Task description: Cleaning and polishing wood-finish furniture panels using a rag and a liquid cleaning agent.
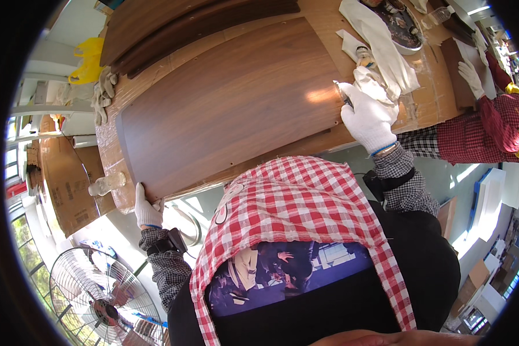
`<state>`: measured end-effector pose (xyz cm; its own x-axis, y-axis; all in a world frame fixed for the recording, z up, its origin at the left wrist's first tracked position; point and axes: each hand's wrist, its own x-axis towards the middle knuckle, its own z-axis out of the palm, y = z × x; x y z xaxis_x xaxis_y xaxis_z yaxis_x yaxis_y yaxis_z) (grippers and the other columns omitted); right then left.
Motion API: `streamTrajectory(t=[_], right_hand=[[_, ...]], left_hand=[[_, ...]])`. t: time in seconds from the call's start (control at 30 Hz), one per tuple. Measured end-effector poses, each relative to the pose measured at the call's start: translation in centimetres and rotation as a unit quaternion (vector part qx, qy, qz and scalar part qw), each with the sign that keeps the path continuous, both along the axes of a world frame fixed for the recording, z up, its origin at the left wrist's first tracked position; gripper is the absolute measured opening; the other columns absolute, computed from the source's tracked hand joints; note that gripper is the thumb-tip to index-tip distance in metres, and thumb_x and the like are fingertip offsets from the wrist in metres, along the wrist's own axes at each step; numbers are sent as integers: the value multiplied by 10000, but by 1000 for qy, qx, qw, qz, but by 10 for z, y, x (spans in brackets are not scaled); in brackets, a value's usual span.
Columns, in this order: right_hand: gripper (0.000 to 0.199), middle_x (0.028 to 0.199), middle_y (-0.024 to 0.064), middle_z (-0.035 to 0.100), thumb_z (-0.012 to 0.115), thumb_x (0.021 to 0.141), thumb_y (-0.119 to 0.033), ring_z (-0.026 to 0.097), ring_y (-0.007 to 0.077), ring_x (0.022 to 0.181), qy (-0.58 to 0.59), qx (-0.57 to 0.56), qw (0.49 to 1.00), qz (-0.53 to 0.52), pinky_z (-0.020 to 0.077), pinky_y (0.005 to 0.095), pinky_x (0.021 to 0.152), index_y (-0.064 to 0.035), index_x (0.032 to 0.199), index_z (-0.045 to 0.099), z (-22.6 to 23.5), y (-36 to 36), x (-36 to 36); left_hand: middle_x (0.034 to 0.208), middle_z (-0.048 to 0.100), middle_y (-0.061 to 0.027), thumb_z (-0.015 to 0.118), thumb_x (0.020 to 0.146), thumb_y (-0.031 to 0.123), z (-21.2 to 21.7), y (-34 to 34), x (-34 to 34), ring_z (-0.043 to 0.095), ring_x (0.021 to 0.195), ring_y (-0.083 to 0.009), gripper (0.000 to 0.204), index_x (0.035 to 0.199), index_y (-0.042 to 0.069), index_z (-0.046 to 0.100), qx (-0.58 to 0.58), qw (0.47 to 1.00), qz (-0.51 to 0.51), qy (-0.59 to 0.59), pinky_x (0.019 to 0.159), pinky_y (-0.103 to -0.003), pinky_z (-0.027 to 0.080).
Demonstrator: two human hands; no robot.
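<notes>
A large brown wood-grain board lies flat on the table in front of me, with small holes near its edges. My left hand, in a white knit glove, grips the board's near left corner. At the right edge of the board is my right hand, also gloved and closed around a small dark tool. The tool's light tip is beside the board's edge; its exact kind is hard to make out. A glare patch shines on the board close to that tip.
More brown boards are stacked at the back. Beyond my right hand are white cloths and a stained tray. A clear bottle lies by the left corner. A co-worker's gloved hand rests on another board at right. A fan stands lower left.
</notes>
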<state>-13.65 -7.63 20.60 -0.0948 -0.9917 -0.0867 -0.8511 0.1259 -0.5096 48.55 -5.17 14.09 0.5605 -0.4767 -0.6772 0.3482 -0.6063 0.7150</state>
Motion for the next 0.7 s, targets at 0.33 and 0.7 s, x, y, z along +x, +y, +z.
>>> streamTrajectory(t=[0.33, 0.7], right_hand=[[470, 1090, 186, 773, 632, 957, -80, 760, 360, 967, 13, -32, 999, 11, 604, 446, 843, -85, 1425, 673, -2, 0, 0], [449, 1055, 186, 767, 642, 970, -104, 757, 362, 956, -6, -73, 997, -14, 600, 440, 842, -73, 1417, 673, -4, 1, 11]], left_hand=[[927, 665, -38, 798, 996, 521, 0, 0, -3, 538, 648, -165, 472, 1250, 143, 672, 11, 1000, 10, -1, 890, -418, 604], [1053, 738, -32, 773, 1023, 491, 7, -2, -16, 659, 779, -181, 429, 1275, 152, 699, -6, 999, 25, 27, 934, -412, 608]])
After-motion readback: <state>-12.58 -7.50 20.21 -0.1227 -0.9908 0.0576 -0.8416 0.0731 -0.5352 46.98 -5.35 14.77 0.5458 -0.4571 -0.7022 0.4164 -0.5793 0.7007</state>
